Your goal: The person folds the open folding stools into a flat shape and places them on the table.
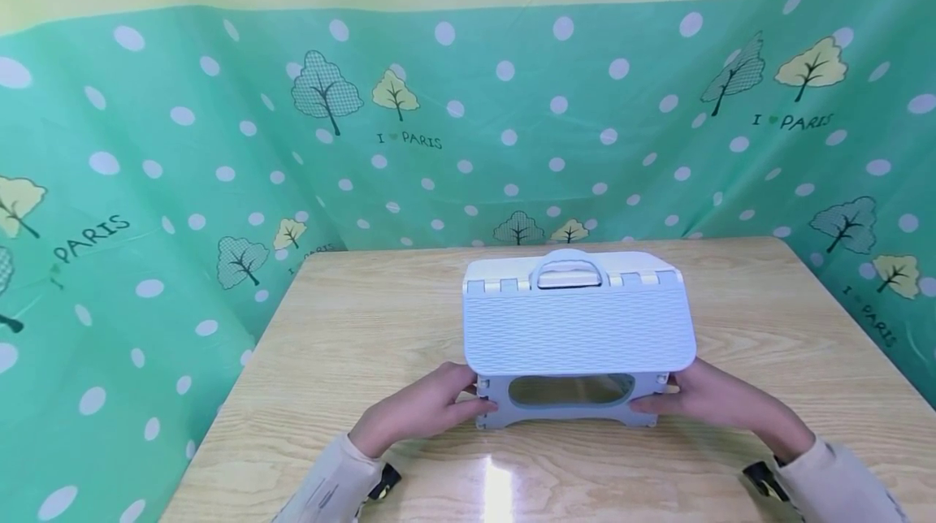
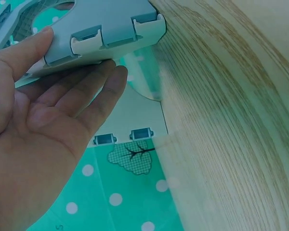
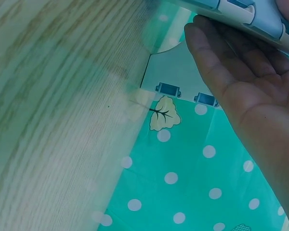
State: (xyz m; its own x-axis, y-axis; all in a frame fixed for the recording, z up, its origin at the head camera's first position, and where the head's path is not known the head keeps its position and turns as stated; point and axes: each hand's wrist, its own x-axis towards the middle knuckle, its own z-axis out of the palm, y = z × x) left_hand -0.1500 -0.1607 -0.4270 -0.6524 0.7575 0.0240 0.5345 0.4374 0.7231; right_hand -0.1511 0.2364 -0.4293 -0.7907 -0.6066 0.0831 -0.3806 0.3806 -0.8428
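Observation:
A light blue and white folding step stool (image 1: 578, 328) stands on the wooden table. Its ridged blue top half slopes down toward me, with a carrying handle (image 1: 569, 263) at the upper edge. Below it, the front leg panel (image 1: 566, 421) shows an oval cutout. My left hand (image 1: 431, 401) grips the panel's left edge, thumb on the front face (image 2: 89, 24) and fingers behind. At the right edge my right hand (image 1: 712, 397) holds the same panel, its thumb also in front. Both wrist views show a rear leg panel (image 3: 176, 72) beyond the fingers.
The wooden table (image 1: 366, 304) extends to both sides of the stool. A green dotted curtain (image 1: 439, 141) with tree prints hangs behind it and along the left and right sides. Light glares off the table's near part.

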